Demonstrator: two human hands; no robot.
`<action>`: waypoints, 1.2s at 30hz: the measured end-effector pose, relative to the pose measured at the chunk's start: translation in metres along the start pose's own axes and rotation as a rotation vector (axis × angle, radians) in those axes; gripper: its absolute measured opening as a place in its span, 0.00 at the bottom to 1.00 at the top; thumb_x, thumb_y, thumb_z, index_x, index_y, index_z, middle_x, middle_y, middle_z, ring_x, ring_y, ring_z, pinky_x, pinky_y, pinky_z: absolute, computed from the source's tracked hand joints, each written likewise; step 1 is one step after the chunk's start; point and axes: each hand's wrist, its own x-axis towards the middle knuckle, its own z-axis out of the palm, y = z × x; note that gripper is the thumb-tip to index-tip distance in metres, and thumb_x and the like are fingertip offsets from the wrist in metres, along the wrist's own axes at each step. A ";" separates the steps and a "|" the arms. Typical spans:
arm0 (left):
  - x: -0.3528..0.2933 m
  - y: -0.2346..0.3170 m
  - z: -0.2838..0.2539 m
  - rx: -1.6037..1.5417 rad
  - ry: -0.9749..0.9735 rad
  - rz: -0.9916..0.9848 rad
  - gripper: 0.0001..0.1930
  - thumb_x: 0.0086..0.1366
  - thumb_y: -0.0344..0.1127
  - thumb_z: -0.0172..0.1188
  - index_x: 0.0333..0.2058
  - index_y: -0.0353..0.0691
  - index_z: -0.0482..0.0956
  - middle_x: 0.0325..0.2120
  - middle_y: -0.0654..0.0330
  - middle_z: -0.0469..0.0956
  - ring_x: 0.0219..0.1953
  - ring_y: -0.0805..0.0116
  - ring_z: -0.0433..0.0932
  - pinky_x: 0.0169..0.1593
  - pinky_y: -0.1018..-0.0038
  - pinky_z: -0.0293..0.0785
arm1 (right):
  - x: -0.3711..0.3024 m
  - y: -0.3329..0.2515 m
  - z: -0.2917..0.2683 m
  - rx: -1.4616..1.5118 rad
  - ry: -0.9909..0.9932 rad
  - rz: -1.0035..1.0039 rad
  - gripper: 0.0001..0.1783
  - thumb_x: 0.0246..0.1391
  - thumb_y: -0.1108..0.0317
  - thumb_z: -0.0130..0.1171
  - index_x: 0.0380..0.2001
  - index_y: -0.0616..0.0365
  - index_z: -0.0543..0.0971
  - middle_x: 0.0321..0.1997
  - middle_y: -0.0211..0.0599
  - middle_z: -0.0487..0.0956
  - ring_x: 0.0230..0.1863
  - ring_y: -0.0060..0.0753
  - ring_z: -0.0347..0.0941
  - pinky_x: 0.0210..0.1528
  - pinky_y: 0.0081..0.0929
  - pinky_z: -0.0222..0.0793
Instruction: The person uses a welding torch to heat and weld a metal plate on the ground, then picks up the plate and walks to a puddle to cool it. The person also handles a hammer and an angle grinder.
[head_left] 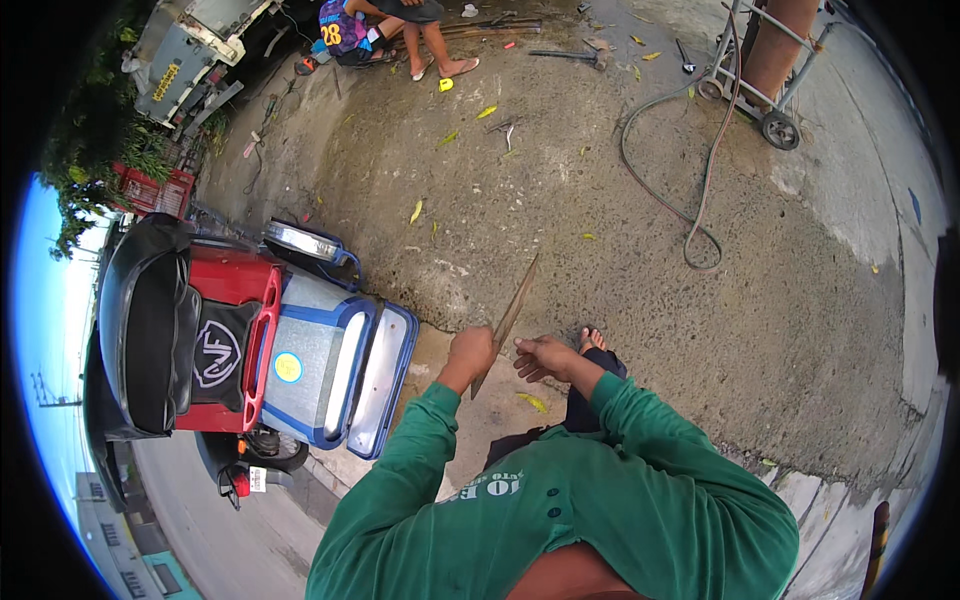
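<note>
In my left hand (472, 354) is a long, narrow brown strip (518, 298) with a pointed far end, its fingers wrapped round the lower part. The strip slants up and to the right, and a short end shows below the fist. I cannot tell whether it is metal or wood. My right hand (545, 359) is just right of the strip, apart from it, with loosely bent fingers and nothing visible in them. Both forearms are in green sleeves.
A red and blue sidecar (300, 345) stands close on the left. A looped hose (690, 215) runs to a wheeled cart (765, 95) with a rusty cylinder (785, 45). A hammer (598, 57), a wrench (685, 57) and a yellow tape measure (446, 85) lie near a seated person (350, 30).
</note>
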 end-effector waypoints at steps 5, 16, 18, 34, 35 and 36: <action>0.196 0.053 -0.082 -0.081 -0.021 0.129 0.12 0.59 0.37 0.59 0.35 0.35 0.83 0.33 0.43 0.84 0.38 0.41 0.83 0.42 0.49 0.79 | 0.039 -0.181 -0.045 0.225 0.183 -0.064 0.32 0.68 0.42 0.52 0.47 0.68 0.78 0.40 0.52 0.83 0.38 0.47 0.83 0.40 0.45 0.83; 0.621 0.102 -0.224 -0.316 -0.179 0.349 0.11 0.55 0.34 0.64 0.32 0.33 0.86 0.33 0.43 0.84 0.39 0.43 0.85 0.41 0.52 0.81 | 0.211 -0.469 -0.244 0.539 0.508 -0.008 0.44 0.64 0.26 0.43 0.45 0.61 0.79 0.36 0.45 0.84 0.35 0.45 0.83 0.39 0.46 0.82; 0.663 0.100 -0.248 -0.326 -0.168 0.409 0.10 0.54 0.33 0.65 0.32 0.32 0.86 0.34 0.43 0.85 0.40 0.45 0.85 0.42 0.53 0.82 | 0.236 -0.521 -0.260 0.630 0.541 0.016 0.40 0.66 0.31 0.44 0.47 0.62 0.79 0.41 0.48 0.84 0.38 0.46 0.83 0.42 0.49 0.81; 1.061 0.047 -0.523 -0.770 -0.115 0.361 0.13 0.61 0.35 0.68 0.40 0.33 0.83 0.34 0.49 0.83 0.33 0.54 0.84 0.38 0.64 0.80 | 0.417 -0.916 -0.455 0.819 0.402 -0.178 0.14 0.64 0.73 0.58 0.50 0.67 0.77 0.44 0.43 0.83 0.45 0.42 0.83 0.47 0.43 0.83; 1.091 0.035 -0.527 -0.799 -0.011 0.303 0.13 0.61 0.34 0.68 0.42 0.33 0.83 0.33 0.51 0.82 0.33 0.56 0.84 0.38 0.64 0.80 | 0.427 -0.939 -0.478 0.811 0.407 -0.173 0.16 0.63 0.74 0.58 0.53 0.67 0.76 0.47 0.44 0.83 0.47 0.42 0.82 0.50 0.42 0.81; 1.122 0.017 -0.522 -0.718 0.013 0.224 0.13 0.61 0.33 0.67 0.43 0.34 0.83 0.33 0.51 0.82 0.33 0.56 0.84 0.38 0.64 0.80 | 0.438 -0.962 -0.507 0.801 0.412 -0.169 0.19 0.63 0.75 0.57 0.56 0.67 0.74 0.49 0.45 0.82 0.50 0.43 0.81 0.53 0.42 0.79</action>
